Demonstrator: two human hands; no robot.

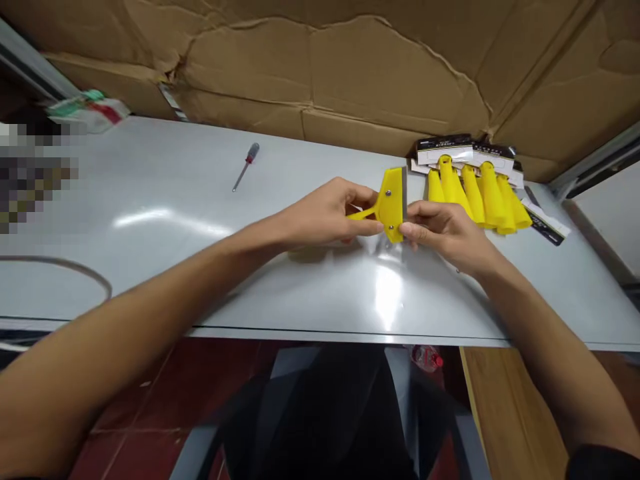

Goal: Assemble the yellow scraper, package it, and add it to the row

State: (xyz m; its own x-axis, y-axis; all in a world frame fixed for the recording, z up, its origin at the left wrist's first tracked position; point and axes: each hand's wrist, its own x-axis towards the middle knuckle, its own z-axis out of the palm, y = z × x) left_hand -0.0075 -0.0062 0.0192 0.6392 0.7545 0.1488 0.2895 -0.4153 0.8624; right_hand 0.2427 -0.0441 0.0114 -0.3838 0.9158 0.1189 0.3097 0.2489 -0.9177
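A yellow scraper (393, 203) with two screws and a dark blade edge is held above the table, its blade side turned to the right. My left hand (333, 213) is closed around its handle, most of which the fingers hide. At the blade side, my right hand (443, 233) pinches the scraper's lower right corner between thumb and fingers. Just beyond my right hand lie several yellow handle-like pieces (493, 193) in a row. A screwdriver (248, 165) with a grey and red handle rests farther back to the left.
Black-and-white printed packages (445, 148) lie at the back right, against the cardboard wall (310, 73). A cable (65, 261) curves over the left of the white table (165, 173). A green, white and red bag (93, 112) sits at the far left. Below the table edge lies a plastic bottle (425, 358).
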